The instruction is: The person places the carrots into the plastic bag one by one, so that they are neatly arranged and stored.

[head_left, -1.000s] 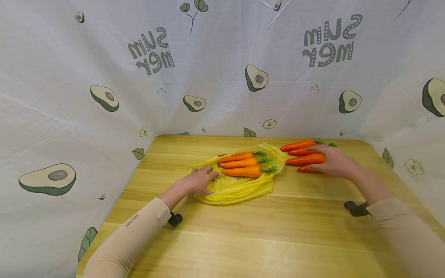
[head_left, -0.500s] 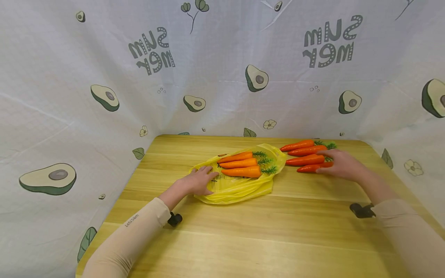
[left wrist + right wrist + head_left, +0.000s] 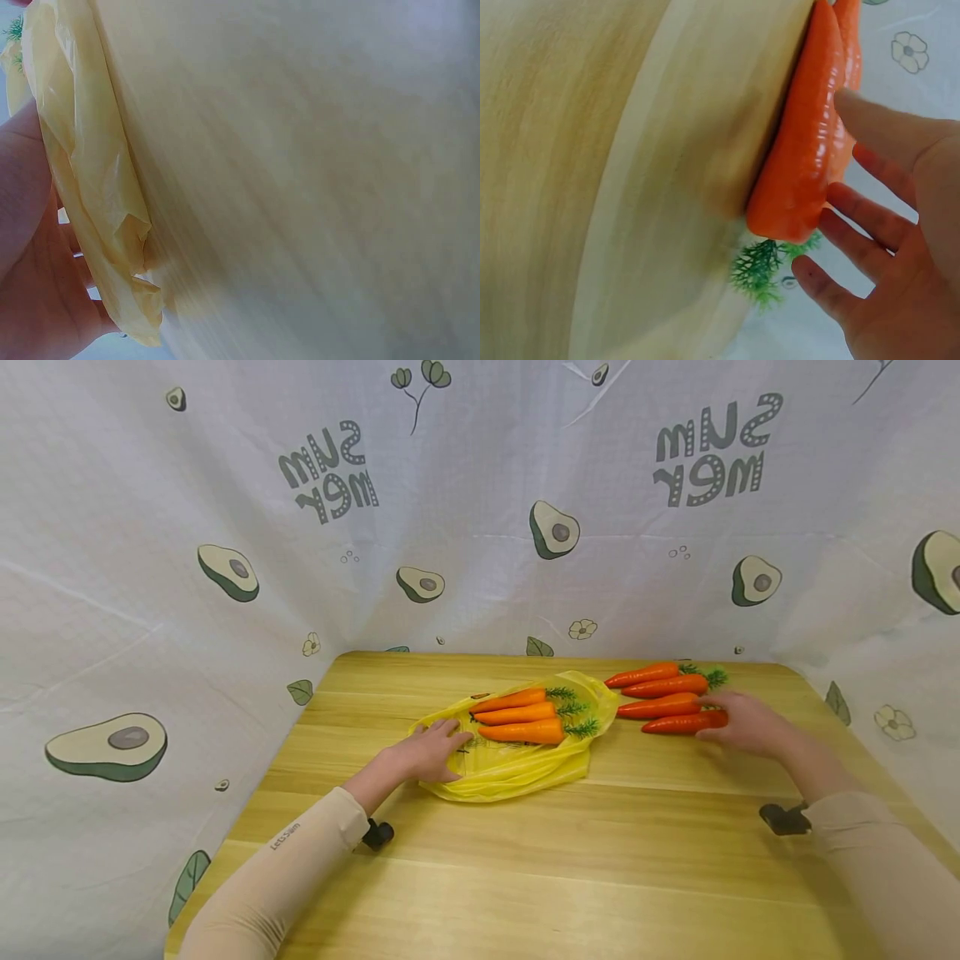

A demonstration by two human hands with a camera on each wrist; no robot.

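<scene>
In the head view, my left hand (image 3: 432,751) rests with spread fingers on the left end of a yellow plastic bag (image 3: 487,788). Three orange carrots (image 3: 522,732) with green tops lie side by side on that bag. The left wrist view shows the crumpled bag edge (image 3: 90,150) running past the palm. My right hand (image 3: 746,724) is at the stem end of the nearest of several redder carrots (image 3: 684,723). Its fingers are extended around this carrot (image 3: 799,150) in the right wrist view, without a grip on it; whether a fingertip touches is unclear.
The redder carrots form a group right of the bag, near the back of the wooden table (image 3: 525,877). A white curtain (image 3: 480,527) with avocado prints hangs behind the table and along its sides.
My right hand has drawn back to the right from over the redder carrots, uncovering more of them and a leafy top. The left hand and the bag stay where they were.
</scene>
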